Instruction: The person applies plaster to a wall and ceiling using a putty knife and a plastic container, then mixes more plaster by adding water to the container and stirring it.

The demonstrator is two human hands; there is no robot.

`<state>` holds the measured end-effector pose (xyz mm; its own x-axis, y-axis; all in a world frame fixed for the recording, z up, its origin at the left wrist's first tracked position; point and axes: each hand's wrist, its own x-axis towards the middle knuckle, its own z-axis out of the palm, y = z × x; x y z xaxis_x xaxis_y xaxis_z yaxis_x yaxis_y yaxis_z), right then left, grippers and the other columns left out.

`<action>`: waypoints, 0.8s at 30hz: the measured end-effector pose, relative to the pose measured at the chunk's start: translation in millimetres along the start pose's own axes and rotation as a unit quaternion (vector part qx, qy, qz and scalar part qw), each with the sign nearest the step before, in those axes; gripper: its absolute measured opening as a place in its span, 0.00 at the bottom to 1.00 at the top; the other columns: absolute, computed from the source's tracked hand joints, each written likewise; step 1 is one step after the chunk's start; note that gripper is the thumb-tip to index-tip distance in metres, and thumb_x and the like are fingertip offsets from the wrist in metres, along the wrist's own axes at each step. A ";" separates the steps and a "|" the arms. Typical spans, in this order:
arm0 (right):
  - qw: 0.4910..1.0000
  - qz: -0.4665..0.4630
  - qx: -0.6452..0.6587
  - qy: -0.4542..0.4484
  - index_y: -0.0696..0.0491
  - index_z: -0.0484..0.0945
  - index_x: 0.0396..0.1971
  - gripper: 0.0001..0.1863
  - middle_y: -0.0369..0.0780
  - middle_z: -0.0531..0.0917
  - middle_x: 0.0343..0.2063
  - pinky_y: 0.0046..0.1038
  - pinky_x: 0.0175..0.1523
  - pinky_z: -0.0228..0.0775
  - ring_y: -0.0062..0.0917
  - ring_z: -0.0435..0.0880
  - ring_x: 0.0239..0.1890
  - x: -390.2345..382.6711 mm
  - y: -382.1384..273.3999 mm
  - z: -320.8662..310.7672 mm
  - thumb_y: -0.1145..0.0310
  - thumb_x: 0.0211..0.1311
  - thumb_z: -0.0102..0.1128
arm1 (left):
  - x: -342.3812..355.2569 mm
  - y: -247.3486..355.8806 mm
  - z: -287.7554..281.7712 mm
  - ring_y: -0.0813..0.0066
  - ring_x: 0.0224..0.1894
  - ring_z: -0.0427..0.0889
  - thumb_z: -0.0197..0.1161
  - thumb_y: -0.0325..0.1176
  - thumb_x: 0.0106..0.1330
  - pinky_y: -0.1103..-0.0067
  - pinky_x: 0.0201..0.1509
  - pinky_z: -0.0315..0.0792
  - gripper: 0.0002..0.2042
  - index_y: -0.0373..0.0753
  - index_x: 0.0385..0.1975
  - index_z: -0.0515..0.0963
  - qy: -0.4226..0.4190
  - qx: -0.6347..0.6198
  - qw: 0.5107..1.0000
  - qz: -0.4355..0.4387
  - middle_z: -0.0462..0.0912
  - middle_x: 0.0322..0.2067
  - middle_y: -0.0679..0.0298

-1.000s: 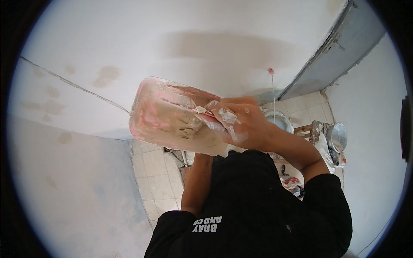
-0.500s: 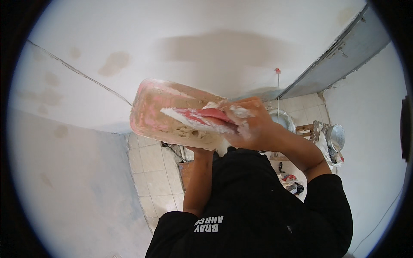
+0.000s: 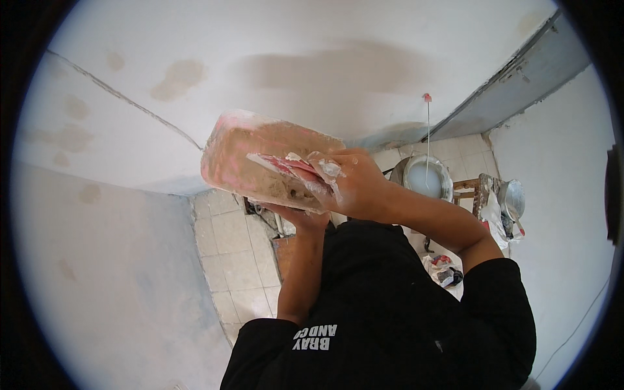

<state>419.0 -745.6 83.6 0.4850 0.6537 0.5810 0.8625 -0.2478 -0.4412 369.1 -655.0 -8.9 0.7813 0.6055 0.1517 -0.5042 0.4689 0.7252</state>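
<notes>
My left hand (image 3: 304, 218) supports a pink, putty-smeared tray (image 3: 229, 144) from underneath, and its fingers are mostly hidden below the tray. Tan putty coats the inside, with a rough lump of putty (image 3: 296, 192) near the end closest to me. My right hand (image 3: 359, 183), spattered with white putty, is closed around a red scraper (image 3: 300, 169). The scraper's white-crusted edge points left over the tray; whether it touches the putty I cannot tell.
Patchy white walls (image 3: 149, 39) meet ahead and left. To the right are a bucket of pale liquid (image 3: 426, 179), a wooden stool (image 3: 465, 188), a metal pot (image 3: 512, 198) and a grey door (image 3: 520, 84). Beige tiles (image 3: 234, 244) cover the floor; a red-tipped white cord (image 3: 428, 130) hangs nearby.
My right hand and the scraper have lowered a little toward the tray and turned slightly. The tray has tilted and shifted a bit, and more of my left hand shows beneath it.
</notes>
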 end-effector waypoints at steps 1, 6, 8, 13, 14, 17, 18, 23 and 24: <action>1.000 0.001 0.000 -0.001 0.60 0.76 0.32 0.13 0.43 0.79 0.23 0.32 0.27 0.72 0.37 0.78 0.22 -1.1 0.0 0.9 0.74 0.44 0.65 | -0.3 -3.8 -4.3 0.67 0.63 0.57 0.42 0.60 0.63 0.68 0.65 0.56 0.37 0.46 0.66 0.40 -0.029 0.040 0.998 0.036 0.55 0.61 0.62; 0.999 -0.013 -0.045 0.022 0.61 0.76 0.33 0.15 0.43 0.80 0.26 0.30 0.29 0.75 0.36 0.80 0.25 -3.7 0.1 -4.0 0.74 0.44 0.66 | 3.9 -9.1 -13.2 0.65 0.63 0.58 0.55 0.46 0.64 0.66 0.65 0.56 0.39 0.45 0.66 0.36 -0.104 -0.296 0.949 -0.028 0.56 0.60 0.60; 0.999 -0.001 -0.043 0.002 0.61 0.76 0.34 0.15 0.43 0.81 0.26 0.30 0.30 0.75 0.35 0.81 0.26 -1.6 -1.8 -10.2 0.74 0.43 0.66 | 1.6 -7.9 -10.2 0.66 0.62 0.59 0.53 0.49 0.64 0.66 0.65 0.56 0.38 0.45 0.66 0.38 -0.091 -0.262 0.960 -0.029 0.56 0.60 0.61; 0.998 -0.029 -0.047 0.029 0.61 0.76 0.33 0.15 0.42 0.81 0.25 0.29 0.31 0.75 0.33 0.81 0.24 -1.8 4.7 -13.0 0.74 0.42 0.67 | -4.8 -4.7 1.1 0.67 0.62 0.61 0.43 0.61 0.63 0.67 0.65 0.58 0.36 0.44 0.65 0.46 -0.041 -0.125 0.991 -0.033 0.58 0.61 0.64; 0.998 -0.015 -0.060 0.024 0.61 0.77 0.32 0.15 0.42 0.80 0.24 0.28 0.29 0.74 0.32 0.80 0.23 1.2 2.5 -19.5 0.74 0.42 0.67 | -4.8 -4.6 -0.2 0.67 0.62 0.62 0.41 0.63 0.62 0.67 0.64 0.59 0.37 0.45 0.64 0.49 -0.028 -0.168 0.983 -0.073 0.59 0.60 0.64; 0.996 0.000 -0.081 0.040 0.60 0.78 0.31 0.14 0.41 0.80 0.23 0.27 0.26 0.72 0.31 0.80 0.20 6.8 -0.6 -34.5 0.74 0.42 0.67 | -11.1 -12.0 -13.3 0.63 0.61 0.63 0.38 0.68 0.59 0.64 0.63 0.61 0.38 0.46 0.64 0.53 -0.006 -0.215 0.969 -0.121 0.62 0.60 0.63; 0.994 0.004 -0.090 0.061 0.60 0.78 0.31 0.13 0.41 0.80 0.22 0.26 0.24 0.71 0.30 0.79 0.19 8.3 -1.9 -37.8 0.74 0.42 0.68 | -14.6 -15.6 -19.5 0.60 0.61 0.63 0.38 0.70 0.58 0.62 0.61 0.63 0.39 0.48 0.64 0.53 0.003 -0.219 0.967 -0.130 0.62 0.60 0.62; 0.991 -0.013 -0.058 0.120 0.58 0.78 0.28 0.10 0.40 0.79 0.22 0.24 0.22 0.70 0.30 0.79 0.19 15.4 -5.4 -41.0 0.76 0.43 0.67 | -19.2 -20.6 -30.7 0.60 0.61 0.63 0.38 0.70 0.58 0.63 0.61 0.64 0.40 0.47 0.64 0.54 -0.020 -0.204 0.970 -0.131 0.62 0.60 0.62; 0.989 -0.043 -0.061 0.131 0.58 0.77 0.28 0.09 0.40 0.79 0.21 0.25 0.22 0.70 0.30 0.79 0.19 15.4 -2.2 -39.0 0.77 0.43 0.67 | -19.0 -19.8 -28.4 0.60 0.61 0.63 0.38 0.70 0.58 0.63 0.61 0.63 0.40 0.47 0.64 0.53 -0.040 -0.170 0.978 -0.111 0.61 0.60 0.62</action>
<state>430.2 -762.8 120.1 0.4168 0.4729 0.7763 0.9052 -0.2939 -0.3069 353.8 -657.5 -45.2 0.9053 0.4177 0.0777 -0.4007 0.7787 0.4828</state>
